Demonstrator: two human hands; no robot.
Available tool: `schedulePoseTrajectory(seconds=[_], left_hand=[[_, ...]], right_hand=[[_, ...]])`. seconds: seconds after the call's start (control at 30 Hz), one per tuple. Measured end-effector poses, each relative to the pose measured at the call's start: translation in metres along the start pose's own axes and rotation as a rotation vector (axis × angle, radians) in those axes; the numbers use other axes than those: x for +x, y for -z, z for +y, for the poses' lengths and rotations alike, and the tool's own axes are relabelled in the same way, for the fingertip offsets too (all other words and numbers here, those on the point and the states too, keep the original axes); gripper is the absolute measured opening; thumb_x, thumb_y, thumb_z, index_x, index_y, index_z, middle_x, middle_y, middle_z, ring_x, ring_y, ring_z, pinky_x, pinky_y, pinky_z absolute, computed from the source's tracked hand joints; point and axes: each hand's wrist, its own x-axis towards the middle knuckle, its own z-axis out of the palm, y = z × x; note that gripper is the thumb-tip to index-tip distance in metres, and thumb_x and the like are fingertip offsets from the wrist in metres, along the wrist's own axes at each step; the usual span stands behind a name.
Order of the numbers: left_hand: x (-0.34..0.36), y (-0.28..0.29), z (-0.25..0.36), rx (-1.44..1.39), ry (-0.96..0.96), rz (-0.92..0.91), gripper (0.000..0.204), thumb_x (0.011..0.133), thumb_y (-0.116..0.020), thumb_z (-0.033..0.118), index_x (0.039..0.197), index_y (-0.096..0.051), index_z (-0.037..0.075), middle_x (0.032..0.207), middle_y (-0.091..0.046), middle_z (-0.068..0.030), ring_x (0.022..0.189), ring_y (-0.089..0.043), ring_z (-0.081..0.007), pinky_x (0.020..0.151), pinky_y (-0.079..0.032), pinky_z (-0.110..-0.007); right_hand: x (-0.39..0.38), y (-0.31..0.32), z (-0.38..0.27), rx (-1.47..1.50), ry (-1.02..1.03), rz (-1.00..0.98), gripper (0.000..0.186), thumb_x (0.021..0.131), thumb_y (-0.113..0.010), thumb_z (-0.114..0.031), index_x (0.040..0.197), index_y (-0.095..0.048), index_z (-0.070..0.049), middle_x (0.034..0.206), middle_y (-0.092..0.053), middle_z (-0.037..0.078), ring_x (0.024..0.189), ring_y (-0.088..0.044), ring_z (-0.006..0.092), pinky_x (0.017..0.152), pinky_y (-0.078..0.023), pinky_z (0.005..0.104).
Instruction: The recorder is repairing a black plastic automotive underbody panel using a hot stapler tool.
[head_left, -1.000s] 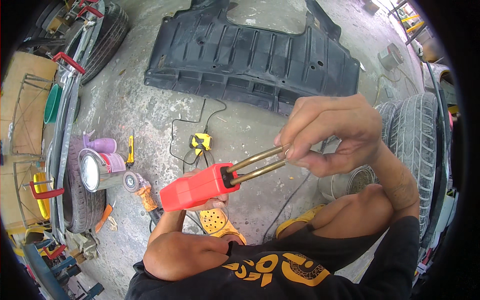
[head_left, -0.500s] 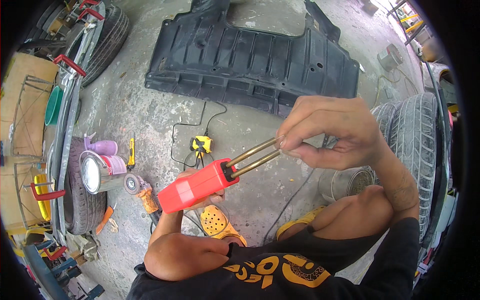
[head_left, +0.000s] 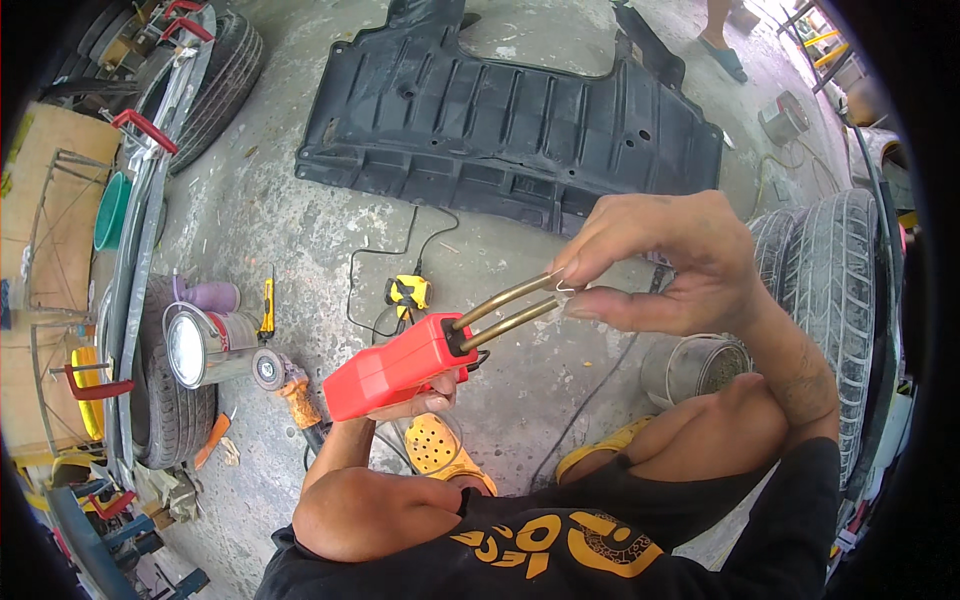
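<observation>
My left hand is wrapped from below round a red hot stapler, and its body hides most of the fingers. Two brass prongs stick out of the tool's black front towards the right. At their tips sits a small bent wire staple. My right hand is there, thumb and forefinger parted with a gap between them. The forefinger touches or nearly touches the upper prong's end; the thumb is beside the lower one.
Beyond lies a large black plastic undertray. On the floor at left are an angle grinder, a paint can and a yellow cutter knife. A yellow-black device with a cord lies ahead. Tyres and a bucket are at right.
My right thumb and forefinger have moved apart at the prong tips, and the staple now shows between them. Another person's foot has come into view at the far right.
</observation>
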Motion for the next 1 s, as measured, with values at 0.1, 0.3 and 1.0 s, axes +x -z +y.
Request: schedulePoseTrajectory(seconds=[0.1,0.3,1.0], left_hand=[[0.003,0.0,0.006,-0.015,-0.048,-0.046,0.065,0.089,-0.077,0.02,0.144,-0.045,0.003,0.098,-0.063,-0.0011,0.089,-0.062,-0.0141,0.083,-0.05,-0.033],[0.0,-0.005,0.006,-0.116,0.053,0.026,0.066,0.089,-0.077,0.031,0.141,-0.047,0.003,0.093,-0.059,-0.0006,0.084,-0.058,-0.0158,0.083,-0.048,-0.033],[0.0,0.026,0.126,0.326,0.024,0.495,0.025,0.08,-0.073,0.008,0.097,-0.059,-0.002,0.076,-0.063,-0.0119,0.066,-0.06,-0.0196,0.065,-0.049,-0.034]], right_hand=[[-0.001,-0.003,0.001,0.053,-0.042,0.035,0.027,0.078,-0.081,0.0,0.102,-0.07,-0.002,0.091,-0.075,0.006,0.081,-0.074,0.0162,0.074,-0.058,0.0246],[-0.008,0.002,0.009,0.292,-0.148,0.005,0.045,0.075,-0.08,0.013,0.115,-0.06,0.007,0.104,-0.071,0.019,0.094,-0.072,0.022,0.082,-0.059,0.0328],[-0.075,-0.003,0.328,-0.806,-0.951,-0.609,0.071,0.064,-0.091,-0.035,0.121,-0.063,-0.001,0.118,-0.066,0.02,0.116,-0.062,0.0358,0.098,-0.052,0.0443]])
